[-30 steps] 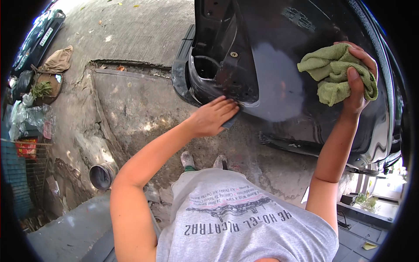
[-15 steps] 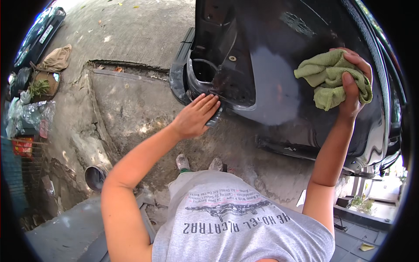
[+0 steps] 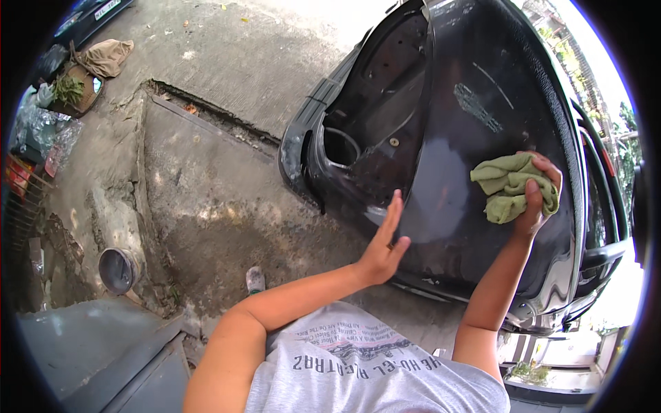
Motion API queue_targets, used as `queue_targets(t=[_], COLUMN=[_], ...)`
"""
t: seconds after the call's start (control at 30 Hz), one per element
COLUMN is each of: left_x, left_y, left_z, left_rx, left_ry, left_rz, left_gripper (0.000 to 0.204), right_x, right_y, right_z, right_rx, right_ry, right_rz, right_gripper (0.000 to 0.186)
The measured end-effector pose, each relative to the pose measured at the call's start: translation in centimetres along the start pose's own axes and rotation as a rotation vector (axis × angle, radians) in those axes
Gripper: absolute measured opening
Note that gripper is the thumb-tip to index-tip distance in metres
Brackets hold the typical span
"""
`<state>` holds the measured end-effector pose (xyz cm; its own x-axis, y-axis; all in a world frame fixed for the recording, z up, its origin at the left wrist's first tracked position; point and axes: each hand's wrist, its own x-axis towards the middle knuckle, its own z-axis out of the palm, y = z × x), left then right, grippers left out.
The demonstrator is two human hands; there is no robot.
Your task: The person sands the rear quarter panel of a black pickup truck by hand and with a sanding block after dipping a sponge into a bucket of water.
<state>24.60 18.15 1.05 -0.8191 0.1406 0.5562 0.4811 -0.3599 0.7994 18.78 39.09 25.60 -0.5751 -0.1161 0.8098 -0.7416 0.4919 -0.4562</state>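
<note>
A crumpled green cloth (image 3: 508,187) is gripped in my right hand (image 3: 540,196), in front of the dark car's body panel (image 3: 475,41). Whether the cloth touches the paint I cannot tell. My left hand (image 3: 384,248) is open, its fingers straight and together, thumb apart. It is turned edge-up by the lower corner of the panel, and contact there is unclear. Left of it lies a recessed area with a round-edged opening (image 3: 342,147), bordered by a dark bumper (image 3: 295,155). A scraped pale patch (image 3: 477,108) and a thin scratch mark the panel above the cloth.
Cracked concrete (image 3: 206,172) with a long gap (image 3: 213,113) runs along the left. A round bucket-like container (image 3: 120,270) stands at the lower left. Beyond are clear plastic bags (image 3: 51,134), a tan cloth (image 3: 105,58) and another car (image 3: 86,15).
My left hand has left the bumper corner, where it lay flat, and moved right, turning edge-up. My right hand still grips the cloth, slightly lower. The view has swung round.
</note>
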Motion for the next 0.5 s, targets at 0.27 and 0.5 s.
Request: queue_targets(t=[0.27, 0.5], left_x=[6.5, 15.2], left_y=[3.3, 8.0], left_z=[3.8, -0.8], left_rx=[-0.116, -0.191], left_ry=[0.234, 0.238], left_rz=[0.214, 0.362], left_gripper=[0.07, 0.066], right_x=[-0.1, 0.3], right_y=[-0.8, -1.1], right_z=[-0.2, 0.3], right_rx=[-0.035, -0.081], right_ry=[0.018, 0.011], right_rz=[0.047, 0.036], right_gripper=[0.042, 0.043])
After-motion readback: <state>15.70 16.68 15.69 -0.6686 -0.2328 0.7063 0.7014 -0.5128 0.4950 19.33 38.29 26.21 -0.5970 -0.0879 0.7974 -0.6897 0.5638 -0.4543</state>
